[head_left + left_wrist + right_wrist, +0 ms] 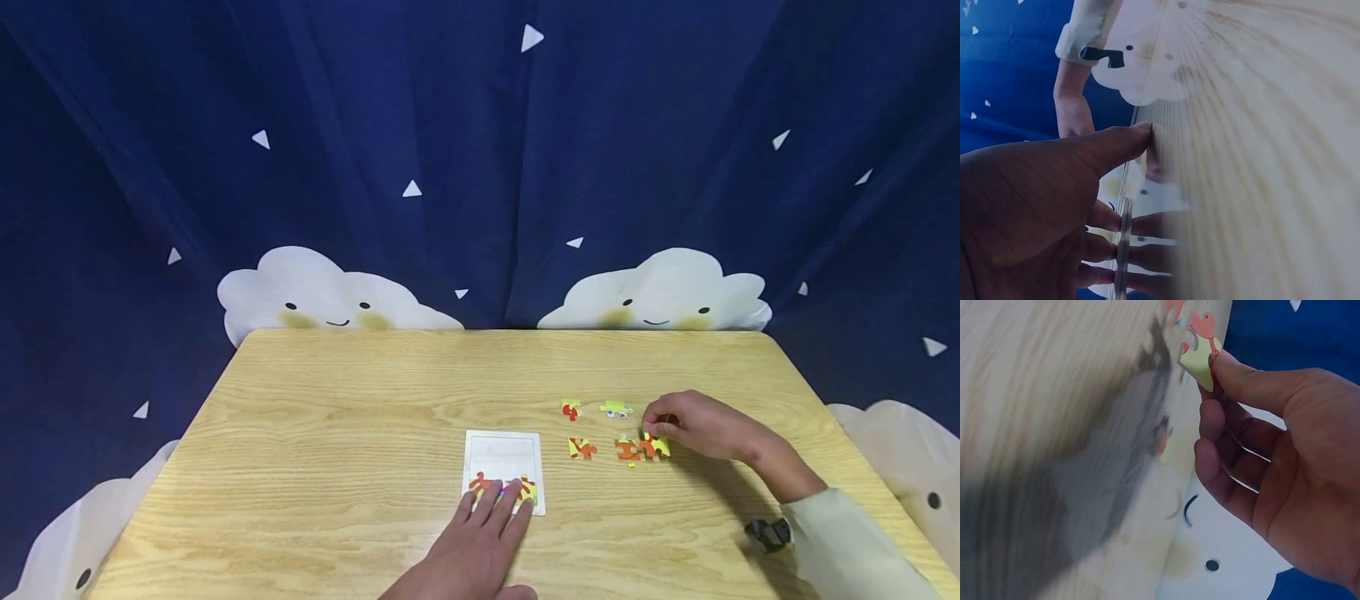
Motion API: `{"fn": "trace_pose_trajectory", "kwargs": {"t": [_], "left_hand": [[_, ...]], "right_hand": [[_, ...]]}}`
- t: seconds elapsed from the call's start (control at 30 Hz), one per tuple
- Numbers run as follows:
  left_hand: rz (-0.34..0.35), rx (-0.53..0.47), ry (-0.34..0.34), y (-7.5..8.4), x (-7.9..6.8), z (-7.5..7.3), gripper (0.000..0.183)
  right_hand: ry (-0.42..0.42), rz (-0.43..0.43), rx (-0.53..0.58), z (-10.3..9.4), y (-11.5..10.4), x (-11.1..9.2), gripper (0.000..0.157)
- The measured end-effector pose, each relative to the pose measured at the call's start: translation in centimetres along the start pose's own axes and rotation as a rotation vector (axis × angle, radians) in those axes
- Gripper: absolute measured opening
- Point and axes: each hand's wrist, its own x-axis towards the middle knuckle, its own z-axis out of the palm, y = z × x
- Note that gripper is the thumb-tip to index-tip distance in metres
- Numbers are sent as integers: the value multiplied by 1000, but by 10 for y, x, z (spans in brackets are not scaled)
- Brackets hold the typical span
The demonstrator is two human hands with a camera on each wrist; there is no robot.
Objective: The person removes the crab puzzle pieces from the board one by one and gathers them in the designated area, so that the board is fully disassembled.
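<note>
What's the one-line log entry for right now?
left hand: touching puzzle tray | right hand: pinching puzzle piece | loose pieces: on table

A dark blue curtain [465, 100] hangs behind a pale, wood-grained surface [345, 433] with rounded far corners. White triangles [532, 37] dot the curtain. Two smiling white clouds [315, 287] show just above the far edge; other clouds [896, 446] flank the sides.

Your head view is fairly clear, your right arm [787, 477] shadowing the table [360, 400] toward four o'clock. Your left hand [1041, 200] looks dim against pale glare toward two; your right wrist view is soft, darkly shadowed toward eight.
</note>
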Motion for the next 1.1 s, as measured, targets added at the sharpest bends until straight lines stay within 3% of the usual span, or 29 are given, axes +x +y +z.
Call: {"fn": "trace_pose_trajectory", "kwargs": {"t": [0.5, 0.83, 1.1], "left_hand": [[7, -13, -15, 0, -1, -3, 93], [12, 5, 14, 0, 0, -2, 94], [12, 7, 16, 0, -1, -1, 94]], "right_hand": [[-32, 10, 84, 3, 29, -13, 16], [-21, 53, 120, 4, 32, -16, 13], [-2, 21, 166, 5, 30, -17, 15]]}}
